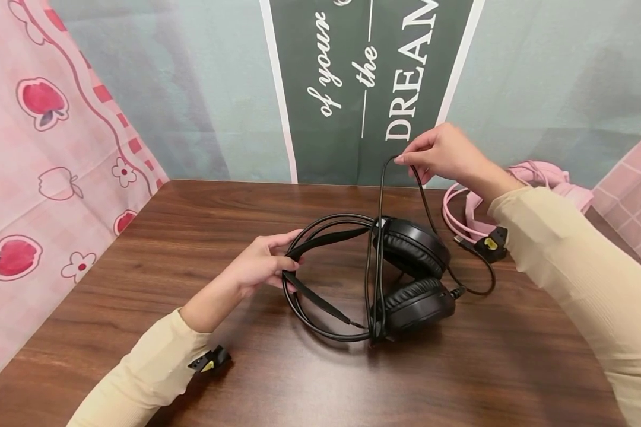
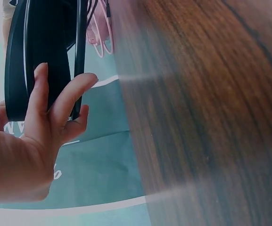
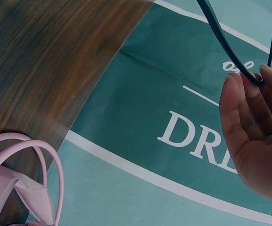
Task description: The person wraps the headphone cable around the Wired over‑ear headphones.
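Black over-ear headphones (image 1: 413, 308) are held tilted over the brown table, ear cups to the right. My left hand (image 1: 264, 261) grips the headband (image 2: 18, 61) at its left end, thumb and fingers around the band and its inner strap. Up and to the right, my right hand (image 1: 440, 155) pinches a loop of the thin black cable (image 3: 227, 44) between thumb and fingers. Several turns of that cable run across the headphones beside the ear cups. A loose end with a metal plug (image 1: 463, 243) curves out to the right of the cups.
Pink headphones (image 1: 545, 175) with a pink cable lie at the table's back right, partly behind my right forearm. A dark green printed cloth (image 1: 352, 148) hangs behind the wooden table (image 1: 203, 207). Pink patterned cloth (image 1: 43, 178) covers the left side.
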Motion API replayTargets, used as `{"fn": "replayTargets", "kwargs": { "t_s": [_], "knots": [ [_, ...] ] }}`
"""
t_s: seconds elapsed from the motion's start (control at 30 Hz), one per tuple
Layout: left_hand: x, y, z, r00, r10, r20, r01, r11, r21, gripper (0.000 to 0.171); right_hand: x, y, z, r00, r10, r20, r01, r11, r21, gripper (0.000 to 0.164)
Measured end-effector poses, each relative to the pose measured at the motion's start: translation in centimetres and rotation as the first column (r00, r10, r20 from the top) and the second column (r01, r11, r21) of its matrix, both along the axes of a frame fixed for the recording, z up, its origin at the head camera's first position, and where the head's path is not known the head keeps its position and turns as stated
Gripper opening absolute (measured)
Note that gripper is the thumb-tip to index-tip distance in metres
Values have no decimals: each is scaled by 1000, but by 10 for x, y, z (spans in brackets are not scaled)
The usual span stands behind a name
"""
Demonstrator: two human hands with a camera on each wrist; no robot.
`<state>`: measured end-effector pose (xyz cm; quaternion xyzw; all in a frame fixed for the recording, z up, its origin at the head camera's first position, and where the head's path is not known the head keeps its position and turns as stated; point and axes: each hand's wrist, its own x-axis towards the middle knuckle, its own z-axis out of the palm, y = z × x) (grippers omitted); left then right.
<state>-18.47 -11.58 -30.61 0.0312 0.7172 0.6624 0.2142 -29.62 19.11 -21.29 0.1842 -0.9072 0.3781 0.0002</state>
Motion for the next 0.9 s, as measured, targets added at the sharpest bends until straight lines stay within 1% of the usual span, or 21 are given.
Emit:
{"fn": "replayTargets", "kwargs": {
  "t_s": [0.13, 0.33, 0.47, 0.63, 0.73, 0.9],
  "knots": [
    [1, 0, 0, 1000, -6, 5, 6, 1000, 12, 67, 0, 4, -4, 1000, 13, 12, -13, 999, 36, 17],
    [2, -1, 0, 1000, -3, 20, 2, 999, 50, 67, 0, 13, -11, 997, 50, 55, -53, 997, 53, 17],
    [3, -3, 1, 1000, 0, 18, -1, 997, 72, 67, 0, 19, -19, 995, 55, 84, -61, 996, 66, 16],
    [3, -5, 2, 999, 24, 36, -27, 995, 94, 67, -2, 27, -29, 987, 54, 151, -62, 997, 45, 14],
    [2, -6, 1, 998, 38, 50, -44, 992, 114, 67, -2, 32, -34, 983, 59, 174, -69, 996, 50, 13],
    [0, -7, 2, 996, 55, 66, -65, 987, 150, 67, -2, 36, -41, 974, 115, 194, -134, 987, 84, 11]
  ]
}}
